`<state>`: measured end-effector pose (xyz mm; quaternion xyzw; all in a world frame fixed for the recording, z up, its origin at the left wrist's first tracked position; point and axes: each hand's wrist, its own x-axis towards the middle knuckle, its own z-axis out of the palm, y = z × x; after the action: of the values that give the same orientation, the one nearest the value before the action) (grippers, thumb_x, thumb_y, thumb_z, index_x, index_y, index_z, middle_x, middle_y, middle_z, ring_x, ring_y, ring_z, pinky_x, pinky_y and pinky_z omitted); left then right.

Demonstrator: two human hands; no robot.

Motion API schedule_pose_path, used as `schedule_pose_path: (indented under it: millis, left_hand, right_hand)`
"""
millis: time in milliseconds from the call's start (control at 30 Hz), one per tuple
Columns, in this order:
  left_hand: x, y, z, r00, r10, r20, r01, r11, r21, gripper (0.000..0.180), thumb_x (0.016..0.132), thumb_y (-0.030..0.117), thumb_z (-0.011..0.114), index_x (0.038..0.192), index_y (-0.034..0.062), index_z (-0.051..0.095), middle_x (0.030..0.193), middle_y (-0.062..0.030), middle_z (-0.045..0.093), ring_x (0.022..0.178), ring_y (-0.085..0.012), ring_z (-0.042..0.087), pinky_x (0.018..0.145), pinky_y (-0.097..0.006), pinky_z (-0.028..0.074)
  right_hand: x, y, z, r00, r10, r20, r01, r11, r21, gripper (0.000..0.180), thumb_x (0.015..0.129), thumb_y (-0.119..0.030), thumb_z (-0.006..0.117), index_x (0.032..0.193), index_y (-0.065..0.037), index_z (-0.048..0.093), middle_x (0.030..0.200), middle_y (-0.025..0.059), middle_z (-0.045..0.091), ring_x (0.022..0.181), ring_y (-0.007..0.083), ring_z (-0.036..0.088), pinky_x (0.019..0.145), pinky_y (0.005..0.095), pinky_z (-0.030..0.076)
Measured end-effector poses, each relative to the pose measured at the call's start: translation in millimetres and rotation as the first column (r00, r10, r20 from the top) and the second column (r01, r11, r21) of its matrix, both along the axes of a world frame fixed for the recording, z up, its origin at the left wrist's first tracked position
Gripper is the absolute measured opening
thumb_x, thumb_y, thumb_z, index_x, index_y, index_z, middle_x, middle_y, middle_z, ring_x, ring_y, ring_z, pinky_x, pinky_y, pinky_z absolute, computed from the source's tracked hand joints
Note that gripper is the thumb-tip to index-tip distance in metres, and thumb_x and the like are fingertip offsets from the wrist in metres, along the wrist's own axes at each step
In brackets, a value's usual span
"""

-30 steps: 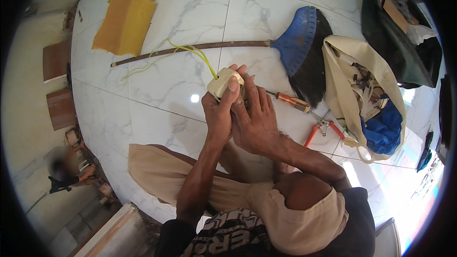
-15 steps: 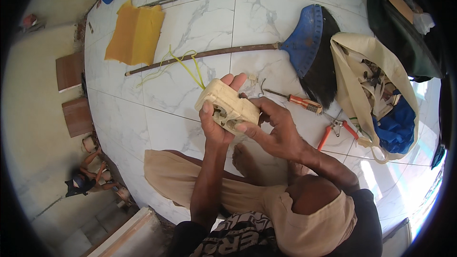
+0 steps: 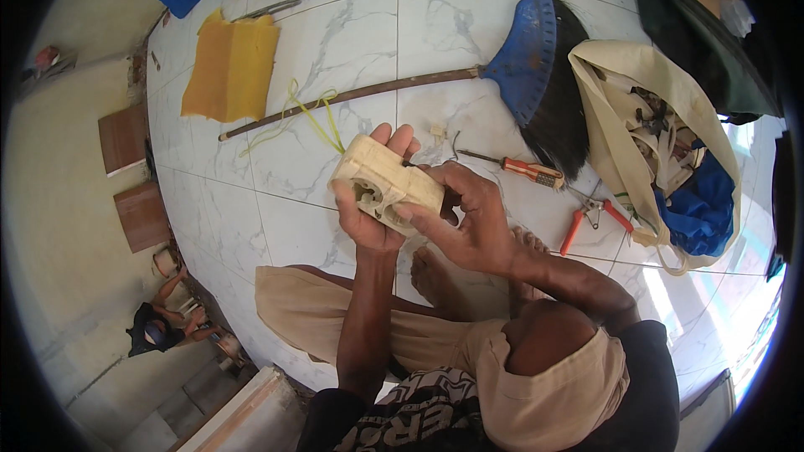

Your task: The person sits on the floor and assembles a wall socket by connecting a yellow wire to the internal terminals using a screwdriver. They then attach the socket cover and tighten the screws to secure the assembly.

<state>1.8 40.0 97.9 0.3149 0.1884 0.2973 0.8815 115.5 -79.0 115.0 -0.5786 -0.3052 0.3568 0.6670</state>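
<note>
A cream double wall socket (image 3: 387,169), with two round recesses on the side toward me, is held up in front of my body. My left hand (image 3: 373,222) grips its left end, thumb on the front edge and fingertips showing over the back. Around the right end closes my right hand (image 3: 469,222), its thumb pressed near the right-hand recess. Yellow-green wire (image 3: 331,125) runs out from the socket's back left corner onto the floor. To the right lie a screwdriver (image 3: 532,172) with a red and clear handle and red-handled pliers (image 3: 595,216).
Beyond my hands lies a broom (image 3: 519,67) with a blue head. A cream cloth bag (image 3: 599,117) full of parts stands at right. Yellow sheet material (image 3: 230,67) rests at far left. Another person (image 3: 159,326) works at lower left. A small cream piece (image 3: 438,131) is on the tiles.
Both hands and the socket have shifted slightly left in the picture, while the view itself has moved a little. My grip stays much the same.
</note>
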Motion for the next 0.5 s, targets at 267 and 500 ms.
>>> schedule_pose_path:
  millis: [267,500]
  left_hand:
    - [3.0,-9.7,11.4,0.947,0.155,-0.281,-0.126,0.985,0.12,0.071,0.089,0.026,0.078,0.145,-0.0016,0.044,0.134,-0.025,0.06,0.117,-0.0321,0.064,0.092,-0.045,0.06]
    - [-9.7,-3.4,5.2,0.973,0.136,-0.188,-0.125,0.99,0.07,0.067,0.091,0.03,0.076,0.141,-0.0028,0.047,0.127,-0.0263,0.064,0.112,-0.0326,0.067,0.086,-0.046,0.062]
  right_hand:
    - [1.1,-4.6,-9.0,0.99,-0.013,0.139,0.015,1.0,-0.013,0.042,0.084,-0.025,0.085,0.109,0.003,0.067,0.08,0.0121,0.065,0.062,0.0184,0.062,0.055,0.0324,0.05]
    - [-6.6,-3.4,-4.6,0.982,0.019,0.19,-0.013,0.999,-0.032,0.047,0.084,-0.028,0.086,0.11,0.005,0.066,0.086,0.0147,0.066,0.065,0.0215,0.065,0.057,0.0346,0.053]
